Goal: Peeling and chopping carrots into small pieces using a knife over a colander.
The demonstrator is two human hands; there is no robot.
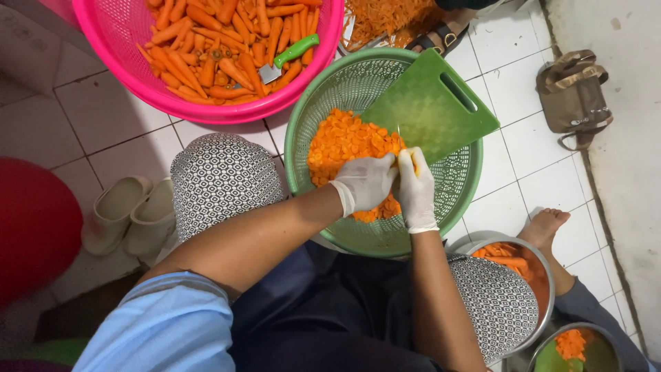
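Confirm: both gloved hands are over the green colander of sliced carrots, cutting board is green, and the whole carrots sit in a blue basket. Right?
Not quite. The head view shows the whole carrots in a pink basket, not a blue one. The rest holds: the left hand and right hand, both gloved, are over the green colander of sliced carrots, and the cutting board is green.

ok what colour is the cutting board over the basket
Green, clearest in the head view: cutting board over the green basket.

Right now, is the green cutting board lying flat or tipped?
Tipped: the green cutting board slants on the green basket's rim, lower edge down among the carrot slices.
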